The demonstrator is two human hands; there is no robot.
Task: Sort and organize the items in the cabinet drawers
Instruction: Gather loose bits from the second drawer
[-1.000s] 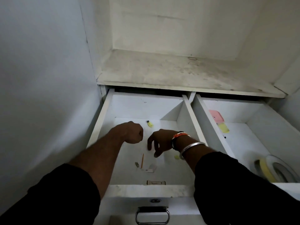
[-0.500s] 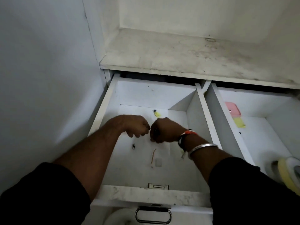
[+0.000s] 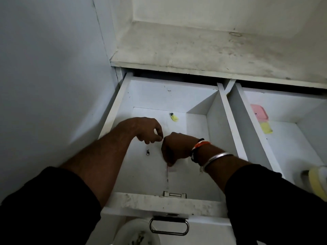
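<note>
Little seems sorted: a stick (image 3: pixel 167 175) is pinched by the right hand (image 3: pixel 175 147); the curled left hand's (image 3: pixel 147 130) contents cannot be told.

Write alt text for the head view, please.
Both hands work inside the open white left drawer: the right hand reaches down to a thin pinkish stick, the left hand hovers curled beside it. A small yellow item lies behind.
</note>
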